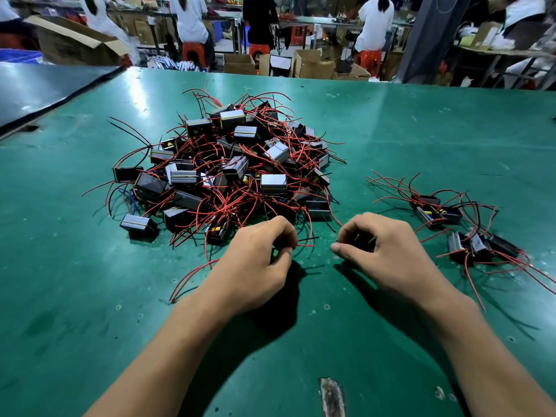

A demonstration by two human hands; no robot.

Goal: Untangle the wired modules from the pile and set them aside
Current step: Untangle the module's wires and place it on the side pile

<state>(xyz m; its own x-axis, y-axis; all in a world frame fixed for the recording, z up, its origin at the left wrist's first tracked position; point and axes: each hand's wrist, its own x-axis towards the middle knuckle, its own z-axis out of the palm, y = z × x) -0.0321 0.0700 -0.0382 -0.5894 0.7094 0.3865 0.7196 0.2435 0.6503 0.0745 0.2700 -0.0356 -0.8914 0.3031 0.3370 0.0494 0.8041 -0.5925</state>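
A big tangled pile of small black and grey modules with red and black wires (228, 167) lies on the green table (391, 130). At the right, several separated modules (460, 230) lie in a loose group with their wires spread out. My left hand (258, 263) sits just below the pile, fingers pinched on red and black wires that poke out to the right. My right hand (382, 248) is curled around a dark module, mostly hidden under the fingers, with a red wire running from it up toward the pile.
A scuffed patch (332, 395) marks the table near its front edge. A dark table (36, 85) adjoins at the far left. Beyond the far edge stand cardboard boxes (313, 66), red stools (368, 60) and several seated people.
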